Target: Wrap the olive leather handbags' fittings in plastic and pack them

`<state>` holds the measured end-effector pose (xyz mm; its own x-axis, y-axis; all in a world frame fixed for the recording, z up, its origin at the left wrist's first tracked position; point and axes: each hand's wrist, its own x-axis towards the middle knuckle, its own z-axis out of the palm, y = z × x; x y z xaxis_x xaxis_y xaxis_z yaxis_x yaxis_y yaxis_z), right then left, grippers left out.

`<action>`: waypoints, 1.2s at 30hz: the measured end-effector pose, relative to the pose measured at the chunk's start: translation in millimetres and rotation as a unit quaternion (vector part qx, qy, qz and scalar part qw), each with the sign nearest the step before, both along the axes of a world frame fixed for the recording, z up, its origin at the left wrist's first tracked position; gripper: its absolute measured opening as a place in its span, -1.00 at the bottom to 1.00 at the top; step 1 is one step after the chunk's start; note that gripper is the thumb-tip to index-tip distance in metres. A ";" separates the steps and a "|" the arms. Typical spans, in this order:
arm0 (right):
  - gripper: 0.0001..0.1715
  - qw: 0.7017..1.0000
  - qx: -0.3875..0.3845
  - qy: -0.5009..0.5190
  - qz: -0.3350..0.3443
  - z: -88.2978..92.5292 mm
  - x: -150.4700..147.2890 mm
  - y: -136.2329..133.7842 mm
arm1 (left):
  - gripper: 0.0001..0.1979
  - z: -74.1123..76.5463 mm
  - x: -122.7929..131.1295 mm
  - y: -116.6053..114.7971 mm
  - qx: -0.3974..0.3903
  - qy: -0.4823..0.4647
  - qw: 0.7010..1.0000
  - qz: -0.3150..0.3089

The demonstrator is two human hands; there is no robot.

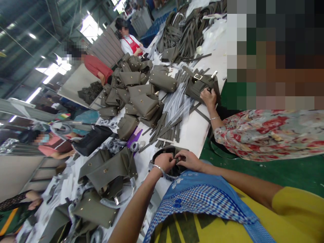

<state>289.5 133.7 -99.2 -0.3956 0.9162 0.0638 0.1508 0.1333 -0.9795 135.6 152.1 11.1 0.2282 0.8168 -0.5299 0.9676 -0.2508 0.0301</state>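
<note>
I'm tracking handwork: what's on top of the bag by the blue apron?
The left hand and right hand meet over the bag; what lies between their fingertips is unclear, and the surface beneath is covered.

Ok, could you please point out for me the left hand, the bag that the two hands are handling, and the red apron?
Left hand (164, 162): head view, on the back of the hand.
Bag (173, 149): head view, on the far rim.
Red apron (134, 45): head view, on the front.

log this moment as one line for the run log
left hand: at bag | right hand: at same bag, fingertips near left's | nearby: loose straps, olive bags
</note>
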 end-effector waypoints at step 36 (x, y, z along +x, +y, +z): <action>-0.65 0.945 0.215 -0.218 0.118 13.9 18.9 -5.0 | -0.81 -5.6 6.0 -13.7 -0.019 -0.036 0.998 0.052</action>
<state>308.4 128.7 -85.3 -0.6602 0.7259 0.1926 0.4445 0.5844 -0.6789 141.6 138.4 5.5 0.1819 0.8174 -0.5466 0.9833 -0.1458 0.1092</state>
